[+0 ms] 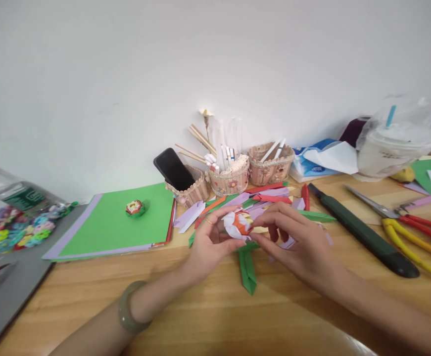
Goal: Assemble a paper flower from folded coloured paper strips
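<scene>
Both my hands hold a small folded paper flower of white and orange paper, just above the wooden table. My left hand cups it from the left with curled fingers. My right hand pinches its right side between thumb and fingers. Folded paper strips in green, red, orange and lilac lie spread beneath and behind the hands. One green folded strip points toward me below the flower. A jade bangle sits on my left wrist.
A finished paper flower rests on green paper sheets at left. Behind are stick-built pots with pens and a phone. A dark utility knife, scissors, tissue pack and bagged drink cup lie right. Colourful paper pieces sit far left.
</scene>
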`<state>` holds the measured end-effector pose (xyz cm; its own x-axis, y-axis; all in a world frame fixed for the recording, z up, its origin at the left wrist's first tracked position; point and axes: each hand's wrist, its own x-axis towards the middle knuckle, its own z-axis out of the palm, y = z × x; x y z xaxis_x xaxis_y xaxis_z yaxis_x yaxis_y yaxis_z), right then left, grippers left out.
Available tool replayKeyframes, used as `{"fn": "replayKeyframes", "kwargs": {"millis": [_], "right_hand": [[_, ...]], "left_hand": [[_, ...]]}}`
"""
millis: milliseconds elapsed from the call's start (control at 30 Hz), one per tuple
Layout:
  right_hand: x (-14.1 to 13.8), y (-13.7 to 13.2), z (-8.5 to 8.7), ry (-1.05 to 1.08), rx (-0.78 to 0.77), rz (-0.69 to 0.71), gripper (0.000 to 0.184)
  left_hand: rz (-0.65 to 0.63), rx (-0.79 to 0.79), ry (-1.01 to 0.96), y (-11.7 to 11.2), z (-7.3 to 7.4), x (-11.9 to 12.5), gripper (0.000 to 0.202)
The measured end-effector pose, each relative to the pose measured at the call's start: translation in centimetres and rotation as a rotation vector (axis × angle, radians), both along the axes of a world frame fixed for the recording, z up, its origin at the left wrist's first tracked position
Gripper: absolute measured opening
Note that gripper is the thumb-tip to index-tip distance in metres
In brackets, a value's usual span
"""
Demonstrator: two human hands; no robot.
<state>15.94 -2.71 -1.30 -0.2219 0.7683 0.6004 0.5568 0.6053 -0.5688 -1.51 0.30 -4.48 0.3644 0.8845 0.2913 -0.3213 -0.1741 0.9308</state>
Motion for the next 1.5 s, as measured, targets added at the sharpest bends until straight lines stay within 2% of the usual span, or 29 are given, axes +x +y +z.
{"fn": "replayKeyframes", "kwargs": {"millis": [133, 233, 433, 500, 567, 733, 867, 967, 1200, 1333, 1500], "right_hand": [[-0.01, 0.09, -0.15, -0.014, 0.011, 0.041, 0.006], [0.19, 0.17, -0.41, -0.085, 0.064, 0.027, 0.005], [0.55, 0.39, -0.50, -0.290, 0.367, -0.049, 0.002], [0.53, 0.38, -0.39, -0.312, 0.415, -0.056, 0.001], [0.46, 0.33, -0.28, -0.283, 0.373, -0.053, 0.002], [0.34, 0.22, -0.14, -0.172, 0.120, -0.004, 0.004], [0.28, 0.16, 0.00, -0.144, 0.029, 0.001, 0.003], [0.25, 0.14, 0.03, -0.180, 0.056, -0.007, 0.006], [0.32, 0.27, -0.55, -0.346, 0.346, -0.097, 0.004], [0.20, 0.20, -0.43, -0.345, 0.341, -0.101, 0.007], [0.00, 0.03, 0.06, -0.294, 0.248, -0.086, 0.010]], "left_hand": [[0.042, 0.059, 0.021, -0.09, -0.10, -0.05, 0.050], [0.024, 0.072, 0.021, -0.13, -0.11, -0.08, 0.051], [0.015, 0.004, 0.006, -0.08, 0.09, -0.01, 0.052], [0.029, -0.016, 0.011, -0.07, 0.15, 0.05, 0.052], [0.039, -0.018, 0.018, -0.08, 0.17, 0.09, 0.051], [0.049, 0.008, 0.034, -0.14, 0.02, 0.01, 0.051], [0.051, 0.019, 0.036, -0.10, -0.04, 0.00, 0.050], [0.050, 0.009, 0.021, -0.05, -0.04, 0.10, 0.049], [0.044, -0.022, 0.000, 0.00, -0.03, 0.29, 0.049], [0.039, -0.087, 0.024, 0.01, 0.05, 0.29, 0.048], [0.018, -0.129, 0.032, 0.27, -0.07, 0.18, 0.050]]}}
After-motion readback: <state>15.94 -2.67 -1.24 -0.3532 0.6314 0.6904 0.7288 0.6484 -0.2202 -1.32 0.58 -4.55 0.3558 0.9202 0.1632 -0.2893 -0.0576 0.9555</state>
